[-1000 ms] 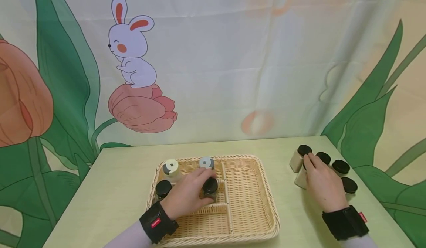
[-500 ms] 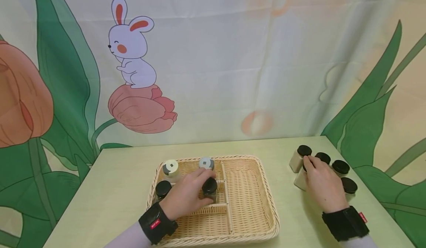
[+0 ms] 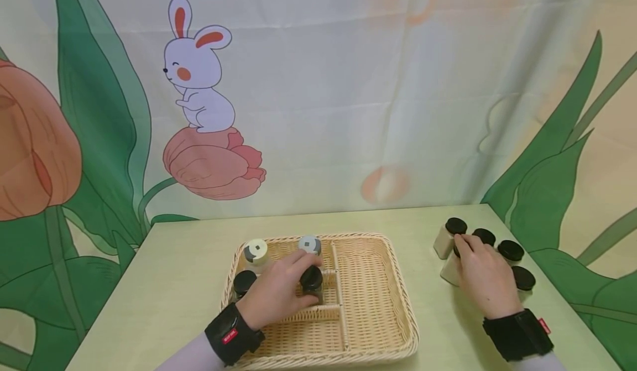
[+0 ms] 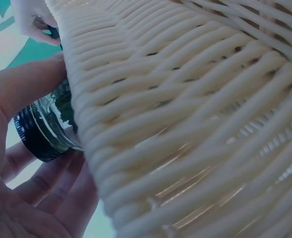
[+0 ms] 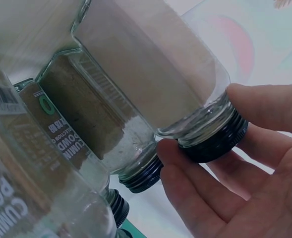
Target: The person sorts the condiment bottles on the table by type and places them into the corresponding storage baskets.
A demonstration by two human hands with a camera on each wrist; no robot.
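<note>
Inside the wicker basket [image 3: 413,332], my left hand [image 3: 276,293] grips a small glass jar with a black lid [image 3: 312,278] between thumb and fingers. The left wrist view shows this jar [image 4: 36,131] partly behind the basket's woven wall [image 4: 150,99]. On the right of the table, my right hand [image 3: 486,280] holds a glass spice jar [image 3: 450,271] near its black lid, with the thumb on one side and fingers on the other. Pale powder fills that jar [image 5: 150,64] in the right wrist view. Jars labelled cumin powder [image 5: 12,198] stand close by.
Two bottles, with a cream cap [image 3: 256,249] and a grey-white cap [image 3: 309,244], stand in the basket's back compartments. Another black-lidded jar [image 3: 244,282] is left of my left hand. Several black-lidded jars [image 3: 510,250] surround my right hand. A printed curtain [image 3: 318,111] hangs behind.
My left hand and its jar have shifted very slightly left in the basket. The right fingertips have come down a little onto their jar's lid.
</note>
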